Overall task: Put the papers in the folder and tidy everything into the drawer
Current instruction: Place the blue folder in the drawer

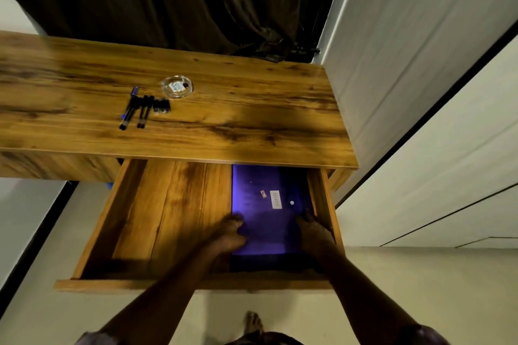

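The wooden drawer (157,221) is pulled out under the desk top. A purple folder (263,185) with a white label and a snap button lies flat in its right side. My left hand (228,234) rests on the folder's left edge, fingers curled against it. My right hand (314,232) lies on the folder's right edge, against the drawer's right wall. No loose papers are in view. On the desk top lie several pens (134,109) and a few black binder clips (161,106).
A glass ashtray (177,87) with small items in it stands on the desk (252,109) behind the clips. A dark curtain hangs behind the desk. A white wall runs along the right. My bare foot (253,322) is below the drawer front.
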A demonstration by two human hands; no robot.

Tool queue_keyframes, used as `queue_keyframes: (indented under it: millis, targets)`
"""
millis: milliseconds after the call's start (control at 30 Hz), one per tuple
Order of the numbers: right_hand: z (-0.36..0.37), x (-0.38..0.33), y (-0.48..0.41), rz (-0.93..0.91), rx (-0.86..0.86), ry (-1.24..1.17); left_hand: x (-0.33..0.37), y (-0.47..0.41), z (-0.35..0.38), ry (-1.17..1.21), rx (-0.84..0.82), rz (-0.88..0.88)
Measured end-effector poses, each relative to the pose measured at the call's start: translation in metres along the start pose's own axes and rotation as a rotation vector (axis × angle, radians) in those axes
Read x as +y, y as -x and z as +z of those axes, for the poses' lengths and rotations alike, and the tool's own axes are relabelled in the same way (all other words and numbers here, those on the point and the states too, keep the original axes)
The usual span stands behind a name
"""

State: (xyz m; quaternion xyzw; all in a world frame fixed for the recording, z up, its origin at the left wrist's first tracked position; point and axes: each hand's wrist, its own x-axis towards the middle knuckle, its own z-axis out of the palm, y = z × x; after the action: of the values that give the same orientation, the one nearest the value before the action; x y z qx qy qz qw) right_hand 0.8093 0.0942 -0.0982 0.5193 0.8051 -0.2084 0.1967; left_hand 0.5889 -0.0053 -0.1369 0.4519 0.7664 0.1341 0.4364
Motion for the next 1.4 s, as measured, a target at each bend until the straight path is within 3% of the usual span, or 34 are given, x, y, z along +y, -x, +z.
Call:
queue_keyframes:
  millis: [133,267,467,667,933,1033,1167,1400]
  targets:
    - [0.007,0.002,0.002,0.01,0.034,0.118,-0.004,-0.006,0.011,-0.209,-0.05,0.044]
    - [0.003,-0.007,-0.003,0.042,0.024,0.255,-0.005,-0.002,0.02,-0.255,-0.02,0.019]
    - [0.007,-0.01,-0.01,-0.049,-0.004,0.252,-0.011,-0.001,0.025,0.044,0.077,-0.126]
    - [0.004,-0.019,-0.015,-0.031,0.006,0.31,-0.003,0.009,0.022,0.02,0.135,-0.054]
    - [-0.008,-0.021,-0.018,-0.047,0.054,0.303,-0.002,0.023,0.007,0.361,0.076,-0.179]
    - [-0.018,-0.019,-0.022,-0.054,0.132,0.246,0.009,0.026,-0.006,0.28,0.101,-0.06]
    - [-0.035,-0.024,-0.031,-0.109,0.29,0.179,0.013,0.032,-0.041,-0.127,0.183,0.123]
    - [-0.075,-0.085,-0.048,-0.256,0.515,0.061,0.014,0.04,-0.099,-0.189,0.417,0.11]
